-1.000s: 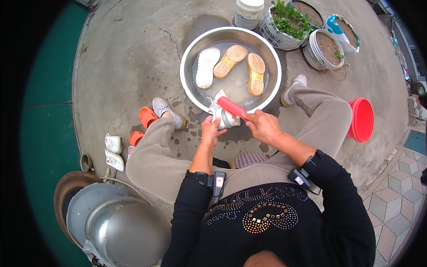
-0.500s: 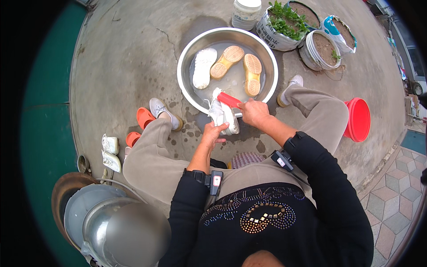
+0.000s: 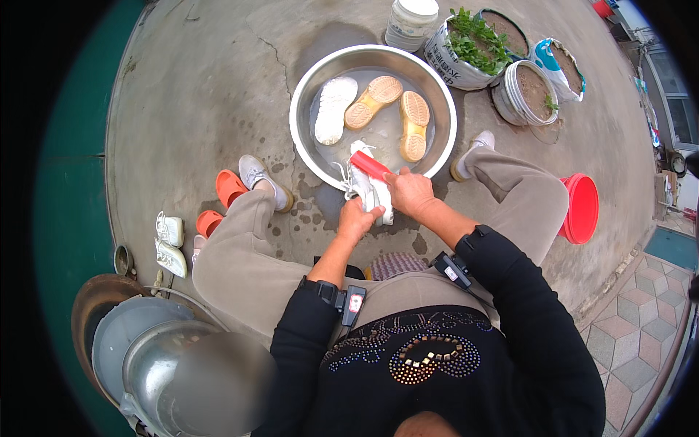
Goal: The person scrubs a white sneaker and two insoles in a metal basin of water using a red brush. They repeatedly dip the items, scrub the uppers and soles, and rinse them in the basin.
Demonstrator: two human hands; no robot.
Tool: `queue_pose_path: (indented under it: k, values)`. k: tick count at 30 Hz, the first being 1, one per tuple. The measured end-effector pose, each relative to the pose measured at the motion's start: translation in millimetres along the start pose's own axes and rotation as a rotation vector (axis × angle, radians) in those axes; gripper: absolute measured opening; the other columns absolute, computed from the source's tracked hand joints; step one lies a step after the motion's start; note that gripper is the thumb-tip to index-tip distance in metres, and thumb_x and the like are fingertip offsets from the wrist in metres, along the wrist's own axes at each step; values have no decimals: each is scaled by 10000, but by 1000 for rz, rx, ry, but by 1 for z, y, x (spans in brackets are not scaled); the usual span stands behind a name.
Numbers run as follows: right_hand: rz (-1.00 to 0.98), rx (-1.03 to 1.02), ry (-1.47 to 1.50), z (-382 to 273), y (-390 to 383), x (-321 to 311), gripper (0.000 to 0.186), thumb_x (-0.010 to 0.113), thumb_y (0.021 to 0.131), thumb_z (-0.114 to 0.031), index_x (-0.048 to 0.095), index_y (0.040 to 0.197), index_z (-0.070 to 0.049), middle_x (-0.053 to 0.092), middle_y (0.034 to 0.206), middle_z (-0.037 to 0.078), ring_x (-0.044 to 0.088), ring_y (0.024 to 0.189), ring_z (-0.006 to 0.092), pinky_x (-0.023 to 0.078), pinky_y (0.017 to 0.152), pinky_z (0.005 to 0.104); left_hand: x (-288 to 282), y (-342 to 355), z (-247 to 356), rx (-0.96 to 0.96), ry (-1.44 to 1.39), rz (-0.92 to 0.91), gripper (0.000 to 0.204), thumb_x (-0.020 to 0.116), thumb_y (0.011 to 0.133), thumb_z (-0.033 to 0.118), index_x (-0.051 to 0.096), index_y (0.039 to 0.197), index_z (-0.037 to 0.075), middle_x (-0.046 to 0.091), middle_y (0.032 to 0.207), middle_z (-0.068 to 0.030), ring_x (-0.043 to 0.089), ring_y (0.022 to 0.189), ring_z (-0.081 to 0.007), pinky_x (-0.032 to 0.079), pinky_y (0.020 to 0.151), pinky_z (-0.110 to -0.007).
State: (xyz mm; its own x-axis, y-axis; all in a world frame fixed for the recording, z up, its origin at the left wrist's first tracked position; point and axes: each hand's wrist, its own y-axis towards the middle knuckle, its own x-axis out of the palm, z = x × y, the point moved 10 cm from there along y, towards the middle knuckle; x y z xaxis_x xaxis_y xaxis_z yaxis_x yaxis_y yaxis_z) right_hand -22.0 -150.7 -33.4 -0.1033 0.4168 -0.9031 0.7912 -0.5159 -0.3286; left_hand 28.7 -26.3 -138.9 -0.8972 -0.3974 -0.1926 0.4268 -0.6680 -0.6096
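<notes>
A white lace-up shoe [image 3: 381, 195] is tilted over the near rim of a steel basin [image 3: 299, 138], its laces hanging loose on the left. My left hand [image 3: 358, 221] is closed around the near end of this shoe. In my right hand [image 3: 410, 193] is a red brush [image 3: 370, 165], pressed along the shoe's upper side; its bristles are hidden. Shallow water fills the basin. In it lie a white shoe [image 3: 335, 109] and two shoes with their tan soles up, one in the middle [image 3: 373, 102] and one at the right [image 3: 414, 125].
Beyond the basin stand a white lidded bucket [image 3: 411, 25] and several planters, including a soil-filled bucket [image 3: 526, 93]. A red bucket [image 3: 580, 209] is beside my right knee. Orange clogs [image 3: 230, 188] and white shoes [image 3: 170, 244] lie left. Stacked basins [image 3: 145, 339] sit near left.
My right hand and the red brush have shifted slightly toward me along the shoe. The held shoe has turned a little in my left hand. The basin's shoes stay put.
</notes>
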Motion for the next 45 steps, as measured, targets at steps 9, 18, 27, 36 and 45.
queue_pose_path:
  k: [9, 18, 27, 36, 45]
  values:
    - [-182, -52, 101, 4, -54, -13, 206, 545, 821, -200, 642, 990, -136, 612, 903, 193, 630, 763, 352, 502, 699, 448, 7, -3, -13, -136, -239, -58, 412, 755, 665, 303, 660, 935, 7, 676, 823, -167, 657, 751, -295, 493, 703, -368]
    - [-40, 185, 54, 51, 38, -6, 239, 543, 804, -206, 655, 1008, -149, 627, 945, 191, 632, 861, 347, 499, 767, 438, -14, -8, 52, 159, 316, 32, 333, 758, 652, 228, 662, 897, 24, 637, 660, -98, 610, 611, -202, 478, 618, -336]
    - [-36, -5, 568, 91, 37, -146, 324, 551, 833, -183, 635, 1129, -81, 661, 918, 193, 644, 860, 278, 479, 799, 348, -1, 59, 126, 255, 1065, 13, 167, 670, 648, 187, 697, 788, 99, 671, 819, -129, 622, 873, -310, 513, 737, -399]
    - [200, -52, 1076, 110, 39, -207, 314, 544, 875, -68, 592, 1181, -22, 621, 864, 46, 517, 769, 85, 429, 705, 236, 39, 125, 88, 361, 1421, -20, 319, 691, 689, 220, 658, 973, 78, 497, 1182, -106, 402, 1139, -298, 228, 1030, -553]
    - [206, -82, 1106, 115, 34, -230, 351, 557, 851, -30, 583, 1201, -35, 528, 749, 50, 454, 658, 109, 382, 600, 242, 76, 172, 57, 131, 1409, -260, 919, 697, 716, 197, 157, 1457, 262, 79, 1533, -45, 113, 1388, -356, 275, 994, -612]
